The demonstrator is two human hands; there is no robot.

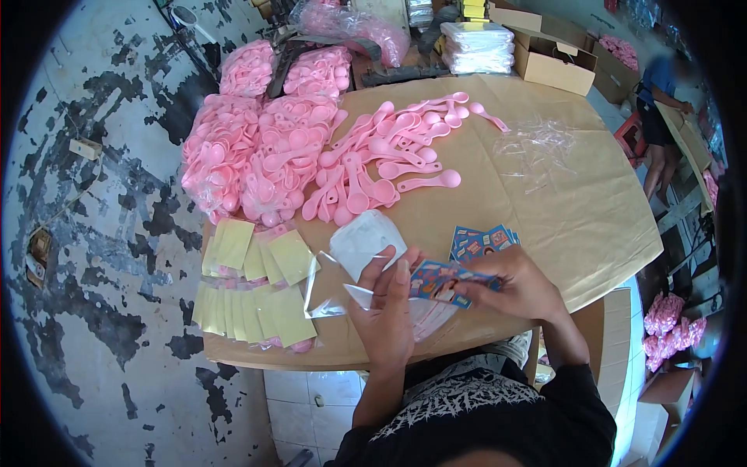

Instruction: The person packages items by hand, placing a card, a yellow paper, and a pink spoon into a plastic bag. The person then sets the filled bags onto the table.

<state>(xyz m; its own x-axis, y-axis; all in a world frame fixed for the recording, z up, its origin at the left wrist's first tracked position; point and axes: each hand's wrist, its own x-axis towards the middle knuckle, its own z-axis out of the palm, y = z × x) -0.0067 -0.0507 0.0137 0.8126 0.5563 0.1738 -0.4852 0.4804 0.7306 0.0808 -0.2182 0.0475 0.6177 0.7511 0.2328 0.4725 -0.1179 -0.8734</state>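
My right hand pinches a blue printed card between thumb and fingers. My left hand is upright at the card's left end, thumb raised and fingers curled; a thin whitish flap, perhaps plastic film, sticks out from it. Beyond my right hand lies a small stack of similar blue cards. A white plastic-wrapped packet rests just past my left hand. Beneath the hands is a pale sheet with faint red print, partly hidden. Left of my left hand lies a clear piece of plastic.
Loose pink measuring spoons are heaped beside bulging bags of spoons. Packets with yellow cards overlap at the table's left edge. Clear plastic bags lie at right. Cardboard boxes stand behind; a person works at far right.
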